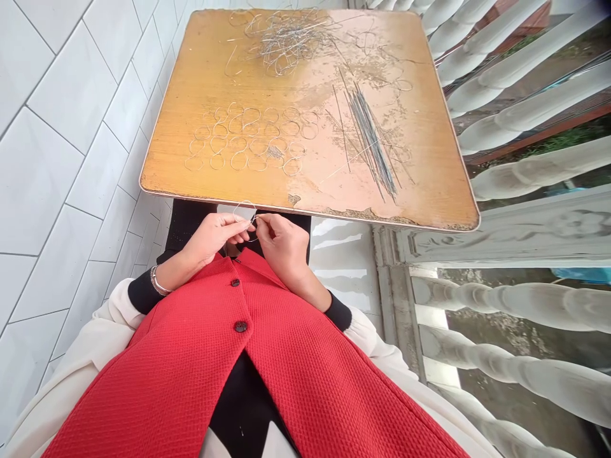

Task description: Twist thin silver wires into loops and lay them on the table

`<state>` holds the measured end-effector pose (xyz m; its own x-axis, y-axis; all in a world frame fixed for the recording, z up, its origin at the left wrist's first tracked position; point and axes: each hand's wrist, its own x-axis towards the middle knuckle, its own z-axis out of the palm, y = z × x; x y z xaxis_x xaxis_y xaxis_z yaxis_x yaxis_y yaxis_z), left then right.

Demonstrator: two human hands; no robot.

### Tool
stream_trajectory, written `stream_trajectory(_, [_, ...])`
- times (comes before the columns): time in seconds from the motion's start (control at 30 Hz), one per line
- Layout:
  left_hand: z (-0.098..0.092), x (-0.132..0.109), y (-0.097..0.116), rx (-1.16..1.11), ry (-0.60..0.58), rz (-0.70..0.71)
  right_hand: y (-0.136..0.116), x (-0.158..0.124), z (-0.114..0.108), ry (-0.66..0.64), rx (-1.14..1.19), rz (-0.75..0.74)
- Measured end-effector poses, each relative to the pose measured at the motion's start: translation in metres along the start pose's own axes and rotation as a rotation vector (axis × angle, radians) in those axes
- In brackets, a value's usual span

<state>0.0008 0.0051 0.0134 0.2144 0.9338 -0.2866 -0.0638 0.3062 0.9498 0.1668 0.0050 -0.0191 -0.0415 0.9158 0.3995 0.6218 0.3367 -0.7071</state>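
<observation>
Just off the table's near edge, my left hand (222, 232) pinches a thin wire loop (245, 202) between thumb and fingers. My right hand (281, 242) is closed at the loop's right side, its thumb and forefinger gripping the same wire. The fingertips of both hands almost meet. Beyond them on the table lie rows of wire shapes (238, 159) bent into rings and figure-eights. To the right rests a bundle of straight wires (372, 143). Farther back is a tangled heap of wire loops (296, 41).
The worn wooden table (176, 127) has a chipped near edge. On the left runs a white tiled wall (67, 140). A white balustrade (515, 178) stands close along the right. A few loose wires (341, 130) lie apart from the bundle.
</observation>
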Motion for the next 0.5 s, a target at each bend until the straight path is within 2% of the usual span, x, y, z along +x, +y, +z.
stream_trajectory(0.33, [-0.0009, 0.0034, -0.0027, -0.169, -0.052, -0.109, 0.0084, -0.0003, 0.0062, 0.040, -0.241, -0.192])
stream_trajectory(0.5, [0.0000, 0.0034, 0.0003, -0.172, -0.080, -0.145, 0.0108, -0.0010, 0.0091, 0.132, -0.346, -0.363])
